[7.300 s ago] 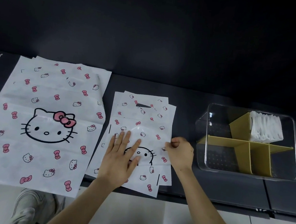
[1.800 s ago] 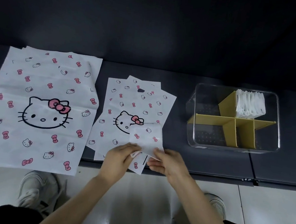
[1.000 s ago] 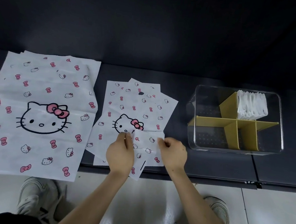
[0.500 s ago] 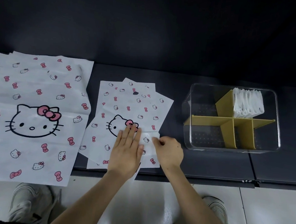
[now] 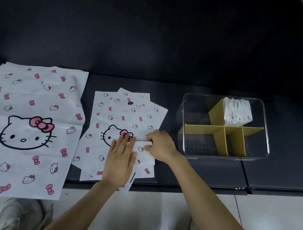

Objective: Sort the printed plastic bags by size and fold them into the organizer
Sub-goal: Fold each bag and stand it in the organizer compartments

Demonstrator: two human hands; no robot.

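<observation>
A small folded printed bag [image 5: 144, 153] lies on top of a stack of small cat-print bags [image 5: 127, 116] at the middle of the dark table. My left hand [image 5: 119, 159] presses flat on the folded bag with straight fingers. My right hand [image 5: 160, 145] pinches the folded bag's right edge with curled fingers. A stack of large cat-print bags [image 5: 28, 124] lies to the left. The clear organizer [image 5: 264, 137] with yellow dividers stands to the right, and folded white bags [image 5: 237, 112] fill its back right compartment.
The table's front edge [image 5: 204, 187] runs just below the bags, with pale floor beneath. A grey shoe [image 5: 14, 214] shows at the lower left. The dark wall rises behind the table.
The small bag was folded down from full size to a small packet. My left hand went from pinching it to pressing flat on it, and my right hand shifted along its right edge.
</observation>
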